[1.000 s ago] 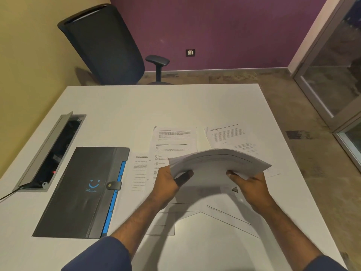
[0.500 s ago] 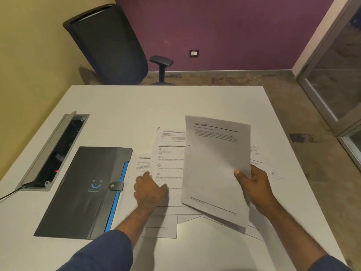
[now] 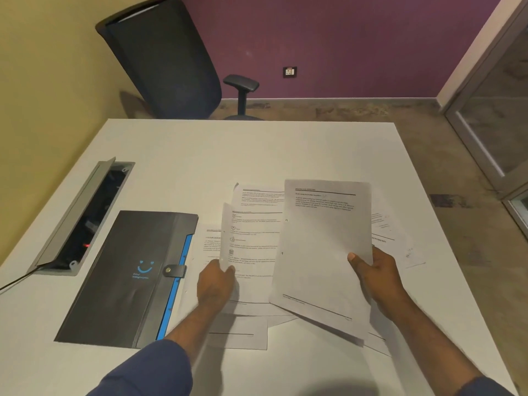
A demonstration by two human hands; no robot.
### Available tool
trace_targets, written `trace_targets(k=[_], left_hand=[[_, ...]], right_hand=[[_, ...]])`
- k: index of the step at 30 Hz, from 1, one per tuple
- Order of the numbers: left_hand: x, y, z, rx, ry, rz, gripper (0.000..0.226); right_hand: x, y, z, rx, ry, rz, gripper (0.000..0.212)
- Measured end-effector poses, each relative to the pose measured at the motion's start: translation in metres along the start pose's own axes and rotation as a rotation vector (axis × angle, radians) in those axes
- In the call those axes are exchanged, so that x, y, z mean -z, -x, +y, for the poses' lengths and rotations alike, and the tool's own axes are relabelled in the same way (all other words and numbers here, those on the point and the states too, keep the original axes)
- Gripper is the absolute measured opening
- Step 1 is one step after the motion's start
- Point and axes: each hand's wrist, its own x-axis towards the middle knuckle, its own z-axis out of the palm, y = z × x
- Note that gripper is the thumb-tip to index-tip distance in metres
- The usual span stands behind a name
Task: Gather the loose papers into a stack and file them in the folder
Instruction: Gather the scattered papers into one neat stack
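Note:
My right hand (image 3: pixel 377 277) grips a small stack of printed papers (image 3: pixel 323 252) by its right edge, held tilted above the white table (image 3: pixel 257 150). My left hand (image 3: pixel 215 282) pinches the left edge of another printed sheet (image 3: pixel 251 244) and lifts that edge off the table. Several more loose sheets (image 3: pixel 237 332) lie spread underneath and to the right (image 3: pixel 400 241). The dark grey folder (image 3: pixel 123 278), with a blue edge, a smiley logo and its snap strap fastened, lies flat to the left of the papers.
An open cable box (image 3: pixel 83 218) is sunk into the table at the left, with a cable leaving it. A black office chair (image 3: pixel 163 58) stands behind the table's far edge. A glass door (image 3: pixel 497 115) is at the right.
Both hands held the stack a second ago. The left hand let go, reached down to a sheet on the table and now lifts its left edge. The right hand keeps the stack upright.

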Motion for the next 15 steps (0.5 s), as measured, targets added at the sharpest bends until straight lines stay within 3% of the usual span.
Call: trace_targets(k=[2,7,12,15], left_hand=[[0.008,0.000,-0.009,0.010,-0.052,0.046,0.027],[0.018,0.001,-0.026,0.127,-0.445,0.087,0.042],[0.014,0.011,-0.038,0.220,-0.487,0.106,0.052],[0.018,0.013,-0.037,0.234,-0.359,0.101,0.055]], right_hand=[[-0.003,0.000,0.002,-0.009,-0.010,0.007,0.026],[-0.015,0.000,0.007,-0.045,-0.012,0.003,0.017],[-0.021,0.003,0.007,-0.045,0.034,-0.022,0.015],[-0.022,0.005,0.007,-0.055,0.055,-0.034,0.015]])
